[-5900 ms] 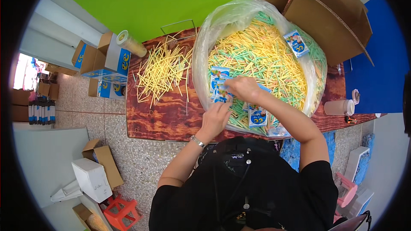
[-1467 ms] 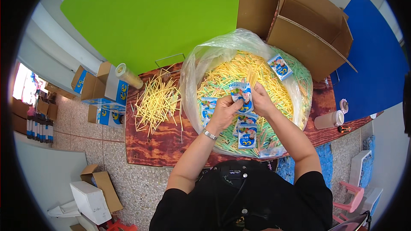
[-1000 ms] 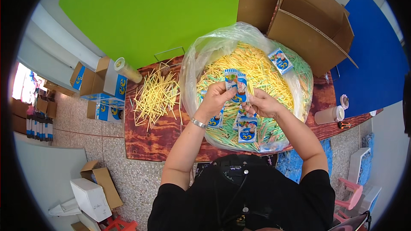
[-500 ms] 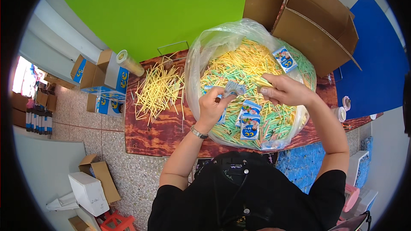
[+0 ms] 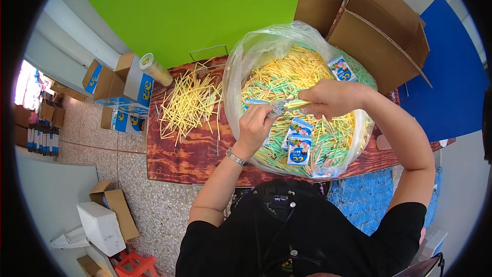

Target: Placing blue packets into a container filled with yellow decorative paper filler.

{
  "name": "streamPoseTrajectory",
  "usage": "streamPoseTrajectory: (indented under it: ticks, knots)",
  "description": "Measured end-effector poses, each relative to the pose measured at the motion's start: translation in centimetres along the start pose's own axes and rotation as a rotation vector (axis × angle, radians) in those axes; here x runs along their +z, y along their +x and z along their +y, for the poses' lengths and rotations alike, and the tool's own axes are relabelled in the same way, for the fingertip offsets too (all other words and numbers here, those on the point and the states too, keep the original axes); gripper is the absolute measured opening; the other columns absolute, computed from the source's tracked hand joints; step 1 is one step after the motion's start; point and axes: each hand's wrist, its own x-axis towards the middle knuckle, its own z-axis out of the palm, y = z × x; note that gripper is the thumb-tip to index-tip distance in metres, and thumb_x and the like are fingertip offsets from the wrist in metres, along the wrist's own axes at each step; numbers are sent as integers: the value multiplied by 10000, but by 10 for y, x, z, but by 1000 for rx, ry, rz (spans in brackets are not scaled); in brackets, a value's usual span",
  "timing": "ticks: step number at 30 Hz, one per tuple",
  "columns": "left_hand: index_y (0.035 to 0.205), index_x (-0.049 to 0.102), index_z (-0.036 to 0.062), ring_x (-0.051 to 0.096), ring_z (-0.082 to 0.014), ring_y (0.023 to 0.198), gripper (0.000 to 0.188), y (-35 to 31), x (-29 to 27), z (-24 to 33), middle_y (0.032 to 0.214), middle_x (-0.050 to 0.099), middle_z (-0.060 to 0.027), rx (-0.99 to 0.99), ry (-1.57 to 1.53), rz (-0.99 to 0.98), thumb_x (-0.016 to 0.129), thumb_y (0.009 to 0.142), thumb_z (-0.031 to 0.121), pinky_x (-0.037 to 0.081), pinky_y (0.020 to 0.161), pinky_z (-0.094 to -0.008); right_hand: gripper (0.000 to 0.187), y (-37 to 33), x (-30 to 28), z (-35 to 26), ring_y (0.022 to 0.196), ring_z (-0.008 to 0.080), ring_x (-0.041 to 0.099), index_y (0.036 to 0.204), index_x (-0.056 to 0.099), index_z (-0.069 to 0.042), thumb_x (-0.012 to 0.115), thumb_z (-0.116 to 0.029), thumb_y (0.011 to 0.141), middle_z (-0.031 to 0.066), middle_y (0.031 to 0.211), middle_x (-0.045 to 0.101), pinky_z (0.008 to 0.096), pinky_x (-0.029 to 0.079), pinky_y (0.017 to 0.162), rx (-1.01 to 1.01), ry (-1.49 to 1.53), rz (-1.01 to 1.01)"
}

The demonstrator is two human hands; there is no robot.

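Observation:
A big clear plastic bag [image 5: 233, 84], its mouth wide, holds a heap of thin yellow, green and pink sticks [image 5: 287, 66]. Above the heap, my left hand [image 5: 254, 125] pinches a small clear-and-blue packet [image 5: 278, 108]. My right hand [image 5: 335, 98] is closed around a short bunch of yellow and green sticks [image 5: 294, 104], whose ends meet the packet's mouth; how far in they reach is hard to see. On the heap lie filled blue-and-white packets [image 5: 299, 149], two overlapping near me and another packet [image 5: 341, 69] at the far right.
Loose longer yellow sticks [image 5: 192, 103] lie on the red-brown wooden table [image 5: 169, 161], left of the bag. Behind them stands a clear plastic canister [image 5: 156, 71]. An open cardboard box [image 5: 379, 46] is at the back right. Blue-and-white cartons [image 5: 125, 90] stand beyond the table's left end.
My right hand has moved left with its bunch of sticks, bringing their ends up to the packet. My left hand still grips the packet in nearly the same place.

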Motion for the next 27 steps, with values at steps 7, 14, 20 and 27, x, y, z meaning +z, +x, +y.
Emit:
streamPoseTrajectory:
  ticks: [7,14,20,27]
  knots:
    - [922,629,-3,651,-274,758,242,-3,-6,-2,846,667,-122,79,19,-37,744,710,-26,524,656,-338,290,9,-8,-3,689,308,673,902,540,0,545,-285,958,163,732,658,420,513,626,5,-318,-67]
    - [1005,647,4,669,-275,803,309,-4,-1,3,910,682,-132,102,44,-47,753,715,-10,537,680,-340,305,17,-8,-17,772,396,649,948,582,8,623,-290,899,211,772,651,478,496,689,45,-621,-99]
    - [1062,637,5,670,-251,764,377,-7,-4,6,912,678,-139,43,-7,-6,792,719,34,543,659,-310,382,6,1,-25,821,382,656,1135,599,-41,694,-255,834,206,855,662,463,510,755,-191,-434,309]
    - [1075,630,-3,649,-204,730,399,-18,-11,-1,904,663,-121,-83,-221,-76,803,718,31,514,609,-294,453,15,43,11,761,268,669,1232,568,-77,726,-167,817,159,972,655,384,520,680,-311,-59,525]
